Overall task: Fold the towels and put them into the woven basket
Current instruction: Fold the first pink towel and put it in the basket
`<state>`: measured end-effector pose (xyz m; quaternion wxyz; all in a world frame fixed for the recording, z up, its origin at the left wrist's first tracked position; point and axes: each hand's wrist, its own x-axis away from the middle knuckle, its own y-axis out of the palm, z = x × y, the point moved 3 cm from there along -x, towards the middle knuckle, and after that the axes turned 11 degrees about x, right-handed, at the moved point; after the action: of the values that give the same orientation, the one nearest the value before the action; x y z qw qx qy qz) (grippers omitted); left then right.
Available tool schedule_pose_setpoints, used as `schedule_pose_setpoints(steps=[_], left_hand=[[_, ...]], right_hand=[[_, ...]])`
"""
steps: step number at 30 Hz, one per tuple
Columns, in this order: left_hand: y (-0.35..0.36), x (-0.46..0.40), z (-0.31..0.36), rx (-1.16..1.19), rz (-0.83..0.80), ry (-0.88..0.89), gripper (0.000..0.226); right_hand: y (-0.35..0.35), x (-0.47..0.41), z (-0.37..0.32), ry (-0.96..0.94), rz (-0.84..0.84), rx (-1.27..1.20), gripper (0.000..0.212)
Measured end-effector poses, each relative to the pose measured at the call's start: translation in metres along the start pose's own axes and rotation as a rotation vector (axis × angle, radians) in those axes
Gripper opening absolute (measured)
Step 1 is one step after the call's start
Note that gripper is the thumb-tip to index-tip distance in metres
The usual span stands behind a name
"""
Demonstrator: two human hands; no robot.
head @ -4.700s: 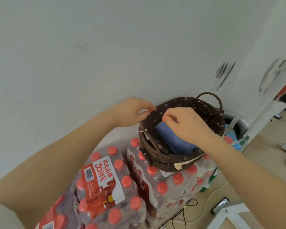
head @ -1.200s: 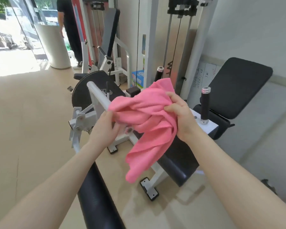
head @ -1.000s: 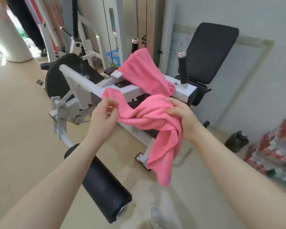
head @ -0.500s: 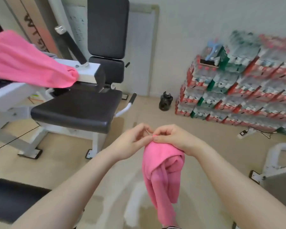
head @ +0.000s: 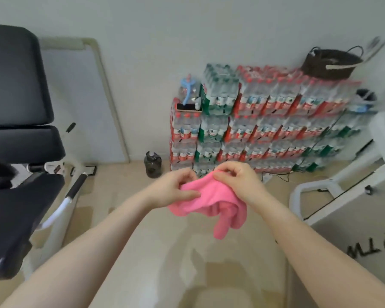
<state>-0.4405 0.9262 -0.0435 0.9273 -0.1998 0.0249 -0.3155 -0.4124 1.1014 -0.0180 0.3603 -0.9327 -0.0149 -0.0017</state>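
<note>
Head view: pink towel (head: 209,200), bunched, held in mid-air over pale floor (head: 165,252); loose end hanging below right side. Left hand (head: 175,188) pinching left part of upper edge; right hand (head: 236,182) pinching right part, fingers curled into cloth. Woven basket (head: 330,63) atop stacked packs of bottled water (head: 265,121), far upper right, well apart from both hands; right hand nearer. Black padded bench (head: 20,174) at left. Folding judged unfinished
</note>
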Motion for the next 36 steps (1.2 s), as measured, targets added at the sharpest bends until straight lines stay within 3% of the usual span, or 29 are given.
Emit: schedule_pose_setpoints(steps=[3, 5, 10, 18, 22, 30, 36], left_hand=[[0.006, -0.062, 0.017, -0.122, -0.046, 0.027, 0.022], [0.007, -0.097, 0.024, -0.161, -0.029, 0.05, 0.025], [0.01, -0.199, 0.041, -0.157, 0.014, 0.14, 0.029], [-0.01, -0.392, 0.071, -0.036, -0.128, 0.13, 0.026], [-0.025, -0.472, 0.078, -0.235, -0.232, 0.096, 0.021], [-0.037, -0.584, 0.079, -0.453, -0.123, 0.108, 0.025], [-0.061, -0.666, 0.068, -0.428, 0.042, 0.06, 0.032]], right_hand=[[-0.041, -0.025, 0.035, 0.071, 0.268, 0.055, 0.01], [-0.064, -0.04, 0.051, 0.099, 0.354, 0.076, 0.01], [-0.128, -0.095, 0.096, 0.179, 0.469, -0.03, 0.009], [-0.233, -0.219, 0.165, 0.13, 0.579, -0.009, 0.012], [-0.283, -0.282, 0.189, 0.08, 0.345, 0.2, 0.011], [-0.328, -0.387, 0.257, 0.202, -0.063, 0.179, 0.014], [-0.368, -0.497, 0.3, 0.148, -0.131, 0.211, 0.024]])
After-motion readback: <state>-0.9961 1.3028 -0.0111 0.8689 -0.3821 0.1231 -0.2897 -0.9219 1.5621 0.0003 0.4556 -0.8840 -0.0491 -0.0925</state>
